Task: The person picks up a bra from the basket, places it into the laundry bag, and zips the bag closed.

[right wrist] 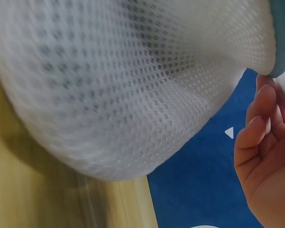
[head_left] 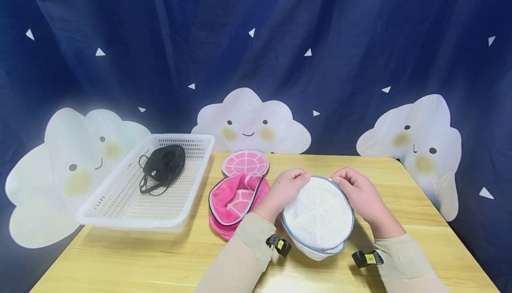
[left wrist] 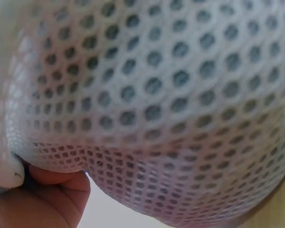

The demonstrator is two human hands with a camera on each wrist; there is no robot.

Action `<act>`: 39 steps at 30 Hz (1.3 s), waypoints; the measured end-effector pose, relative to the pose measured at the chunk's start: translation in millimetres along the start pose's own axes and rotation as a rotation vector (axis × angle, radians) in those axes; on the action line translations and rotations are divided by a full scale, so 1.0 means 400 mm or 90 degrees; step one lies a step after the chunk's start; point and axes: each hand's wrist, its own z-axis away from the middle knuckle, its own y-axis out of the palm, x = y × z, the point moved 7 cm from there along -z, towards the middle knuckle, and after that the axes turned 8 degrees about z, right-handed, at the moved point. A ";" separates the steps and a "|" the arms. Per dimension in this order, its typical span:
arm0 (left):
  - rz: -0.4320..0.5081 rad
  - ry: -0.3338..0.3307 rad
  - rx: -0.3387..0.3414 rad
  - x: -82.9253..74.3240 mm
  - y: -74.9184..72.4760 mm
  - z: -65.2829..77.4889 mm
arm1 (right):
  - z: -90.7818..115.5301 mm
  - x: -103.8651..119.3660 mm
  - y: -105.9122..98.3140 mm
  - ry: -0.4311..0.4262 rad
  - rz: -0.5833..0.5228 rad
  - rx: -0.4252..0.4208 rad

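Note:
A round white mesh laundry bag (head_left: 318,213) with a grey-blue edge is on the near right part of the wooden table. My left hand (head_left: 286,190) pinches its edge at the upper left, and my right hand (head_left: 358,195) pinches the edge at the upper right. White netting (left wrist: 180,85) fills most of the left wrist view, with curled fingers (left wrist: 54,194) low at the left. In the right wrist view, fingertips (right wrist: 262,102) grip the bluish edging (right wrist: 282,42) of the bag. The bag's underside is hidden in the head view.
Left of the bag lies a pink mesh bag (head_left: 260,195) with a dark-trimmed opening, and behind it a flat pink mesh disc (head_left: 245,164). A white plastic basket (head_left: 200,168) at the left holds a black fabric item (head_left: 166,164) with thin straps. A blue curtain (head_left: 256,62) hangs behind the table.

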 end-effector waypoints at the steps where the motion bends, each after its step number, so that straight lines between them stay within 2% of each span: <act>1: 0.003 -0.005 -0.011 0.002 -0.005 -0.002 | 0.001 -0.001 -0.003 0.006 -0.005 -0.002; 5: 0.021 -0.009 -0.063 0.003 -0.028 -0.010 | 0.002 -0.003 -0.014 0.023 -0.021 -0.016; 9: 0.043 -0.006 -0.074 0.001 -0.037 -0.012 | 0.000 -0.007 -0.019 0.034 -0.032 -0.029; 15: 0.056 0.008 -0.016 -0.003 -0.024 -0.008 | -0.001 -0.008 -0.029 0.050 -0.050 -0.057; 19: 0.054 0.015 0.041 -0.009 -0.010 -0.002 | 0.000 -0.008 -0.035 0.054 -0.055 -0.064; 24: 0.020 0.023 0.110 -0.014 0.004 0.005 | -0.003 -0.020 -0.030 0.052 -0.046 -0.048; 28: -0.019 0.043 0.142 -0.020 0.009 0.010 | -0.005 -0.023 -0.025 0.043 -0.038 -0.038; 35: -0.046 0.070 0.137 -0.029 0.007 0.012 | -0.004 -0.010 -0.016 0.032 -0.034 -0.016; 39: -0.080 0.103 0.127 -0.045 0.006 0.013 | 0.000 0.003 -0.012 0.018 -0.032 -0.002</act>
